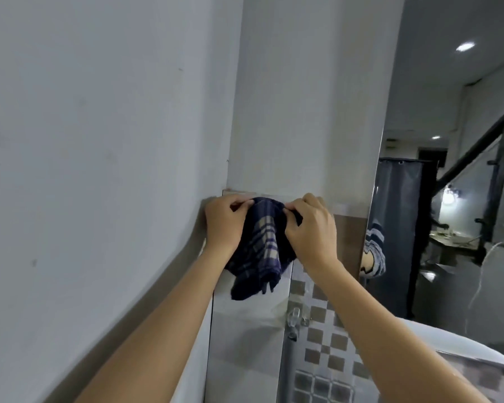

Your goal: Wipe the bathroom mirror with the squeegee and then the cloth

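Both hands, left (223, 225) and right (310, 231), pinch the top of a dark plaid cloth (262, 248) against the wall (297, 112) beside the mirror (448, 228); no writing is legible.

no text, label, brand, number or sign is showing readably anywhere in this view.
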Tool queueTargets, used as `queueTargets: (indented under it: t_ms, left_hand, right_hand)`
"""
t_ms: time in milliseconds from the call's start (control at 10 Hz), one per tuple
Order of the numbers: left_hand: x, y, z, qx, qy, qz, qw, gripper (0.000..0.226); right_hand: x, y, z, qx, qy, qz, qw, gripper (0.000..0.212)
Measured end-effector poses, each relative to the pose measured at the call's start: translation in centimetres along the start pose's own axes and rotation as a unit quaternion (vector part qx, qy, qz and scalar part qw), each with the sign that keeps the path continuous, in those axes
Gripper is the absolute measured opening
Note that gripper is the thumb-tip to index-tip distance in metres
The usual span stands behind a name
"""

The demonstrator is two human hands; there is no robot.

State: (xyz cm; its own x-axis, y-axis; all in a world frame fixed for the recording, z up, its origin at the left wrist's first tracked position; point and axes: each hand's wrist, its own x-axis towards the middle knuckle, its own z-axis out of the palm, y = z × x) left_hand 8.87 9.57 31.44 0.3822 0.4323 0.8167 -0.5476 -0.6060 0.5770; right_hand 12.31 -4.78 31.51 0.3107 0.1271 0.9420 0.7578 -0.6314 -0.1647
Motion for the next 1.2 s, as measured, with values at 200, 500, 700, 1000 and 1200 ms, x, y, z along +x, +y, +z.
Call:
queueTargets:
  t_ms: [200,500,700,1000,1200]
  left_hand:
    - [-1.3,0.0,-0.2,-0.053,-0.034,-0.062,0.996,0.015]
    - [-4.8,-0.7,-1.8,-0.101,-0.179,-0.041,0.978,0.031]
    - [-4.6,-1.3,-1.8,-0.108,-0.201,-0.028,0.973,0.026]
    - [-4.3,-1.2,-2.0,-0.028,-0.198,0.003,0.98,0.034]
    - [-4.6,1.0,-3.0,0.141,-0.235,0.003,0.962,0.049]
  right_hand:
    - [-1.9,-0.9,-0.9,0.096,-0.032,0.063,0.993,0.017]
    - [-3.3,-1.7,-1.5,0.177,-0.146,0.091,0.969,0.054]
    - [-3.3,-0.9,-0.2,0.151,-0.118,0.039,0.981,0.047]
    - [-4.1,-1.0,0.2,0.142,-0.07,0.04,0.987,0.038]
    - [-5.1,-2.9,-3.1,0.125,-0.149,0.077,0.978,0.042]
